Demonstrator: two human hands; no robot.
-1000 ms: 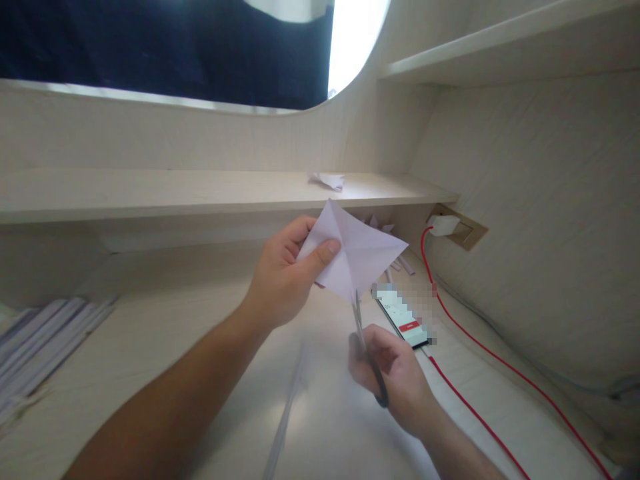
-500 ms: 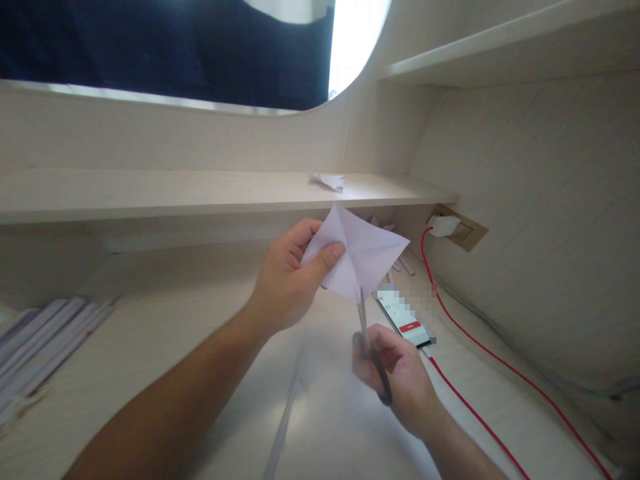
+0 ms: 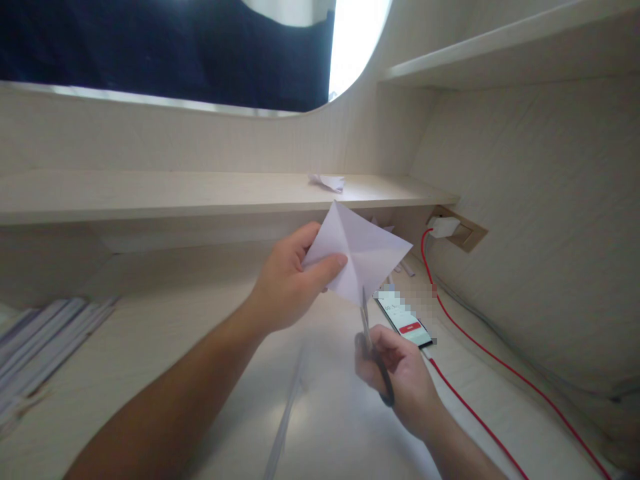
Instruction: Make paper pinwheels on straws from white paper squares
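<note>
So, quick notes from where we're sitting:

Left hand: our left hand has its grip pinched on the folded paper, thumb across the front and fingers behind, holding it up in the air above the desk.

Right hand: our right hand has its grip closed around the handles of the scissors, blades pointing up and meeting the paper's lower edge near its bottom corner.

Doing the cut well: we'd say keep the pinch near the cut line so the layers don't slip, feed the paper into the blades instead of chasing it, and go in short snips.

Paper: thin, white, crisp creases fanning from one point, kite-like outline with sharp corners.

Scissors: slim metal blades, dark loop handles; how wide the blades are apart, we can't tell.

Desk: pale wood-grain laminate, smooth, a bit of glare.

Around it: a phone lies flat just right of the scissors, with a glossy red cable running to a white plug in the wall. There's a paper scrap on the shelf behind and a stack of sheets at far left.
</note>
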